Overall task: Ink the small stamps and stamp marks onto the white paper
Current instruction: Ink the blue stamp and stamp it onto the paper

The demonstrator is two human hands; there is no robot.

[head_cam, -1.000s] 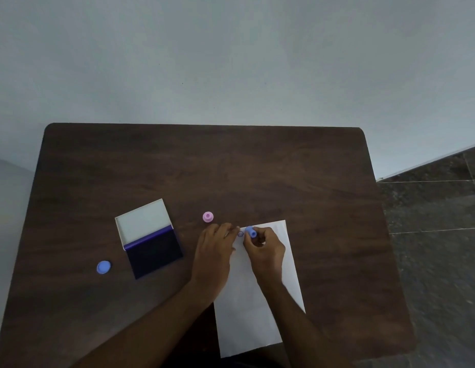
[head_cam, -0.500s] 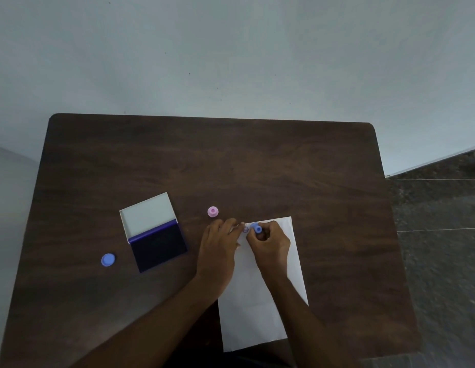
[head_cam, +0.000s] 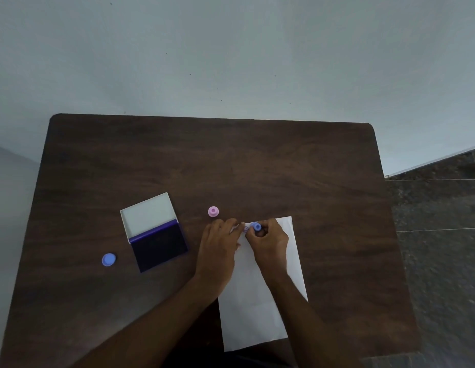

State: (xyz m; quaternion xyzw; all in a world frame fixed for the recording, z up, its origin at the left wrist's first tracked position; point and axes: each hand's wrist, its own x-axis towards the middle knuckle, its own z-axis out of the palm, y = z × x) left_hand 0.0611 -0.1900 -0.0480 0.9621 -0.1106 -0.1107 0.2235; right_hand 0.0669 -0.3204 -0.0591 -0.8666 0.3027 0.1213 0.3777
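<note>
A white paper (head_cam: pixel 260 301) lies on the dark wooden table (head_cam: pixel 204 160) in front of me. My right hand (head_cam: pixel 268 239) grips a small blue stamp (head_cam: pixel 257 227) and holds it down near the paper's top left corner. A small round purple mark (head_cam: pixel 245 229) shows on the paper just left of the stamp. My left hand (head_cam: pixel 220 243) rests flat with fingers on the paper's top left edge. A pink stamp (head_cam: pixel 213 211) stands on the table above my left hand. The open ink pad (head_cam: pixel 158 244), dark blue with a white lid, lies further left.
A blue round cap (head_cam: pixel 108 259) lies on the table left of the ink pad. The table's right edge drops to a dark tiled floor (head_cam: pixel 441 235). A pale wall rises behind the far edge.
Both hands stay on the paper's top corner with the blue stamp; the stamp has shifted slightly right of the purple mark. The view has moved a little.
</note>
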